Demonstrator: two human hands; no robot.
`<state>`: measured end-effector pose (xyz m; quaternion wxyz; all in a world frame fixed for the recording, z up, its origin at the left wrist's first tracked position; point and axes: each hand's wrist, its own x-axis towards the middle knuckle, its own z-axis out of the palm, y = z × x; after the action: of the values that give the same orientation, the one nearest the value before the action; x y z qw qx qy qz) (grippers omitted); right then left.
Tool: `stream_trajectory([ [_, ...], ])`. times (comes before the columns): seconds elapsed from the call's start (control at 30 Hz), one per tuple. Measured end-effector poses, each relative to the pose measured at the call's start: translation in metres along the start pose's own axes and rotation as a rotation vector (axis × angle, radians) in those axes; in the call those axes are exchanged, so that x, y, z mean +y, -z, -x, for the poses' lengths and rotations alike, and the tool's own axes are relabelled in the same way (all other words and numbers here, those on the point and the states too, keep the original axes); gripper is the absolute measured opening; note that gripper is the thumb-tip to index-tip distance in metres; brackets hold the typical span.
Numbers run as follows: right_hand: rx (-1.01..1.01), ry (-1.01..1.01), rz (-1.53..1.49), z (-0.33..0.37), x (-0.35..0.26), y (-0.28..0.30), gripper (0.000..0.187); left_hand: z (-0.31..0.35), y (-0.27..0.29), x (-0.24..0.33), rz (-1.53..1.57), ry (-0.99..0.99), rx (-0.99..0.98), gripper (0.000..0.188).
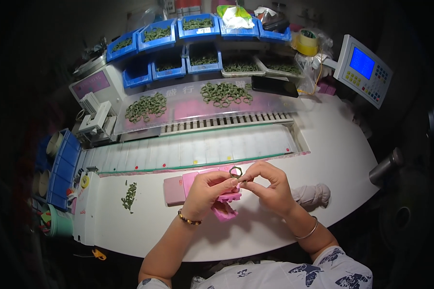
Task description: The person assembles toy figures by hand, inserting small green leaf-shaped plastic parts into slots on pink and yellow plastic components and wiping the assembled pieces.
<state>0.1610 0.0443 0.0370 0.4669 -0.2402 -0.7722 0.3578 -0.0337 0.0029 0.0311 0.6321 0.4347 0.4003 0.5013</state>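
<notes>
Above the front of the white table my hands meet. My left hand (209, 189) is closed around a pink rubber mould (224, 211), whose two halves gape apart below the fingers. A green ring (235, 172), apparently wax, stands upright at the left thumb tip. Thumb and forefinger of my right hand (271, 187) pinch at the ring's lower end, where a small green stub shows; the fingers partly hide the contact. Behind the left hand lie more pink mould blocks (190, 181), partly covered by it.
Small green scraps (129, 197) lie on the table at left. Green rings (226, 94) are heaped on a clear sheet beyond the glass-edged white strip (188, 149). Blue bins (156, 36) stand behind. A grey cloth (313, 196), metal cylinder (386, 166) and control panel (363, 70) are at right.
</notes>
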Motion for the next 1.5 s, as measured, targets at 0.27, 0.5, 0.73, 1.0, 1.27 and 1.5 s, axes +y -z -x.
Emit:
stream_trajectory([
  [0.27,0.033,0.006,0.285,0.008,-0.009,0.022,0.015,-0.001,0.023,0.010,-0.220,0.056,0.016,0.020],
  [0.5,-0.052,-0.096,0.312,0.031,-0.010,0.040,0.010,-0.080,0.088,0.131,-0.524,0.039,-0.074,0.019],
  [0.73,-0.034,0.003,0.392,0.029,-0.023,0.036,0.016,-0.138,0.034,0.193,-0.199,-0.161,0.098,0.048],
  [1.0,-0.348,-0.017,0.715,0.066,-0.030,0.094,0.053,-0.072,0.008,0.040,0.275,0.162,0.082,0.054],
  [1.27,-0.679,0.065,0.734,0.065,-0.032,0.089,0.070,-0.008,-0.018,0.004,0.282,0.282,0.004,0.054],
  [1.5,0.147,0.418,0.853,0.026,-0.066,0.085,0.061,0.019,-0.023,-0.023,0.379,0.235,0.190,0.053],
])
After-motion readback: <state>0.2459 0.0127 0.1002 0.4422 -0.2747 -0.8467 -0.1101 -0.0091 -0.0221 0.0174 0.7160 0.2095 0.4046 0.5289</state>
